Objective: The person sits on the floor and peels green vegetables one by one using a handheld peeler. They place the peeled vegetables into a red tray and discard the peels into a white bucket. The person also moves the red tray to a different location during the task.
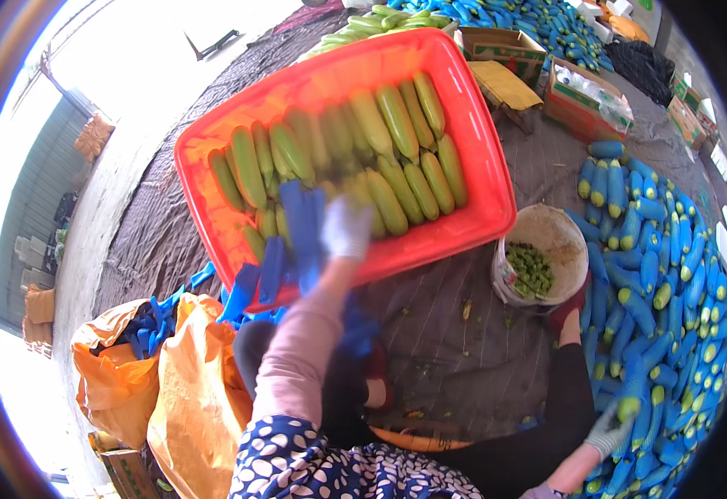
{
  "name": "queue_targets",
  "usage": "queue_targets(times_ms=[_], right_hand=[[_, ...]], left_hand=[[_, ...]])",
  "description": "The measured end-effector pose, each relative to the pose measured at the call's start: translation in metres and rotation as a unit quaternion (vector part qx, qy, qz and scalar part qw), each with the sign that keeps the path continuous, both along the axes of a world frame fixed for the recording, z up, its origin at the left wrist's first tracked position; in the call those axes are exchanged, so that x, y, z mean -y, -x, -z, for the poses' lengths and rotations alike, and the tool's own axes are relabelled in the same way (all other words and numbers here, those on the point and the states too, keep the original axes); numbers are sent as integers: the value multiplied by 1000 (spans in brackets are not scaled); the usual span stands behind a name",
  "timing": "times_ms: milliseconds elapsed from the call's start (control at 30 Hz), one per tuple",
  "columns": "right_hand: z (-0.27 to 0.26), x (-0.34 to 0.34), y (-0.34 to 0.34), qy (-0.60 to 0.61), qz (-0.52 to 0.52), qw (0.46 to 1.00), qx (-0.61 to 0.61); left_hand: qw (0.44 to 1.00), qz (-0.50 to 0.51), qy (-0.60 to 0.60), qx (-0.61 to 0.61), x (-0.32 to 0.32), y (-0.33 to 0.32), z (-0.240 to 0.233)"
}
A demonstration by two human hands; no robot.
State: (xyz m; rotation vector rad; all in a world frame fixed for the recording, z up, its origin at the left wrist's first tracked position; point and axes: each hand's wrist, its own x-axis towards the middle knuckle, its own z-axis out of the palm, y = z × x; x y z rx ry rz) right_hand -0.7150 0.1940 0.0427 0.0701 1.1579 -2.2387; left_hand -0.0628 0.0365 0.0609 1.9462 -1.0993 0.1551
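My left hand (347,228), in a pale glove, is motion-blurred over the near edge of a red plastic tub (494,181), beside several blue mesh sleeves (302,218). Bare green zucchini (397,123) lie in two rows in that tub. Whether the hand holds anything is unclear. At the lower right my right hand (613,431), in a striped glove, grips a zucchini in a blue sleeve (631,390) by its green end. It is at the edge of a large pile of sleeved zucchini (647,274).
A white bucket (572,249) with green trimmings stands right of the tub. Orange sacks (185,374) with blue sleeves sit at the left. Cardboard boxes (581,115), more bare zucchini (379,24) and another blue pile (525,19) are beyond. Dark sheeting covers the ground.
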Motion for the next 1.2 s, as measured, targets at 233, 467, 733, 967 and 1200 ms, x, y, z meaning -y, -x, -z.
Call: queue_targets(times_ms=[233, 467, 733, 967, 1200], right_hand=[[-23, 69, -194, -65, -421, 889, -168], [-47, 89, -396, 12, -525, 765, -373], [-58, 43, -341, -9, -539, 761, -362], [-72, 9, -325, 10, -551, 724, -416], [-124, -37, -306, 253, -717, 645, 71]], left_hand=[[992, -5, -115, 50, 16, -52, 1], [925, 363, -92, -69, -102, 131, -53], [790, 463, -103, -388, -164, 174, -80], [781, 440, -138, -420, -175, 178, -62], [888, 363, -93, -268, -169, 195, -65]])
